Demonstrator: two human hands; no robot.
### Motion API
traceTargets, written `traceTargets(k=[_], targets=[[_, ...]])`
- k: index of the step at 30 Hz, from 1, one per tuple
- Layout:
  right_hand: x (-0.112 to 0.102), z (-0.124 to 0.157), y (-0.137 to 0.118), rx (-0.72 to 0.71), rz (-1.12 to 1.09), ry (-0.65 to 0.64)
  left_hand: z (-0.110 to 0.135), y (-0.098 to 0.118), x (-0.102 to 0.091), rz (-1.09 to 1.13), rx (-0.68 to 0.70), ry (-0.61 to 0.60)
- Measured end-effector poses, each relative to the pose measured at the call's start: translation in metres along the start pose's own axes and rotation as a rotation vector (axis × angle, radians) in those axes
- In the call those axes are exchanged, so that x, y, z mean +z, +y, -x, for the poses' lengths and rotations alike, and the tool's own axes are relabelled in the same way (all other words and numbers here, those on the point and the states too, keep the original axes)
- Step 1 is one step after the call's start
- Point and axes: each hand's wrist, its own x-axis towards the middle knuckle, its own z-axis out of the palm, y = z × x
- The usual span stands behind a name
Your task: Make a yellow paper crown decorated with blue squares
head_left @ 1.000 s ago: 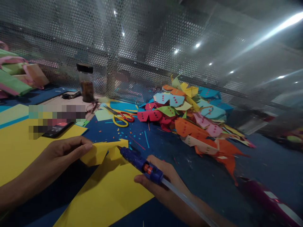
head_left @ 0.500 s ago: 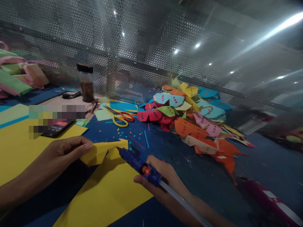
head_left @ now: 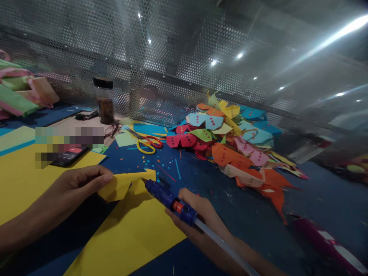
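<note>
Folded yellow paper [head_left: 117, 186]: smooth, creased, notched, between both hands.
Left hand [head_left: 82, 182]: pinching its left end.
Right hand [head_left: 208, 218]: grasping a hot-glue gun [head_left: 161, 194], blue plastic tube, clear glue stick [head_left: 221, 243] behind, nozzle at the paper's right part.
Scissors [head_left: 141, 138]: metal blades, yellow and red loops, toward the blue table's [head_left: 244, 218] far edge.

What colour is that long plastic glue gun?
The glue gun is mostly blue, best seen in the head view.

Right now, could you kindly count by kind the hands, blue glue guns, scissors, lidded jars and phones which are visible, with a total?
Hands: 2 (left hand, right hand)
Blue glue gun: 1
Scissors: 1 pair
Lidded jar: 1
Phone: 1
Total: 6
</note>
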Motion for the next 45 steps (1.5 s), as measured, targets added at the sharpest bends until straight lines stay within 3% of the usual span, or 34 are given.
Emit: traceTargets(k=[3,8,18,23,27,31,37,45], targets=[[-0.001,0.0,-0.002,0.003,-0.023,-0.018,-0.001,0.0,0.0,-0.012,-0.001,0.005],[0.0,-0.002,-0.003,0.126,-0.098,-0.035,-0.002,-0.001,-0.001,-0.013,0.002,-0.008],[-0.011,-0.002,-0.013,0.114,-0.157,-0.018,-0.003,0.012,0.001,0.015,-0.033,0.014],[0.004,-0.001,0.005,0.149,-0.258,0.1,-0.002,0.01,0.0,0.015,-0.023,0.009],[0.013,0.001,0.018,0.212,-0.277,0.104,-0.002,0.014,0.002,0.036,-0.039,0.016],[0.011,0.001,0.013,0.189,-0.298,0.108,-0.002,0.017,0.004,0.065,-0.061,0.03],[-0.003,0.0,-0.007,0.101,-0.276,-0.034,-0.004,0.007,0.003,0.079,-0.057,0.0],[0.003,-0.001,0.004,0.066,-0.278,-0.029,-0.004,0.012,0.003,0.067,-0.063,0.003]])
